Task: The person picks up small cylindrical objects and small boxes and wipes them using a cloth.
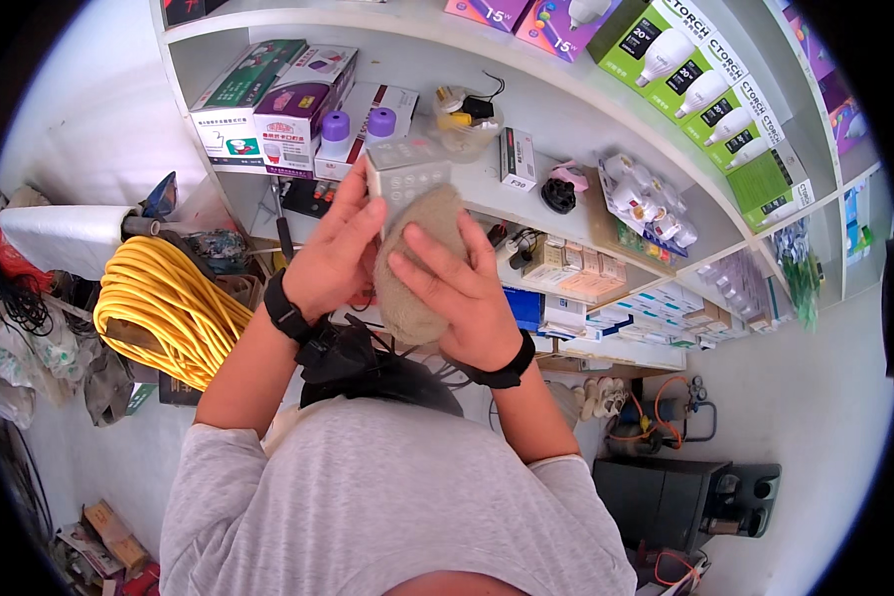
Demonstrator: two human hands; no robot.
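My left hand [330, 260] grips a small light-grey box [413, 179] with rows of faint printed symbols, its thumb and fingers along the left side. Pressed against the box's near part is a grey-brown cloth [403, 310]. My right hand [470, 306] holds that cloth, with the fingers laid over it. The cloth hides the lower part of the box. Both hands are raised together in front of the shelf, and each wrist wears a black strap.
Shelves hold purple-lidded cartons [308, 109], a clear bowl of small parts [464, 129], a small white box [517, 159] and green bulb boxes [700, 94]. A yellow hose coil [164, 308] is on the left. A black cabinet [661, 497] stands at the lower right.
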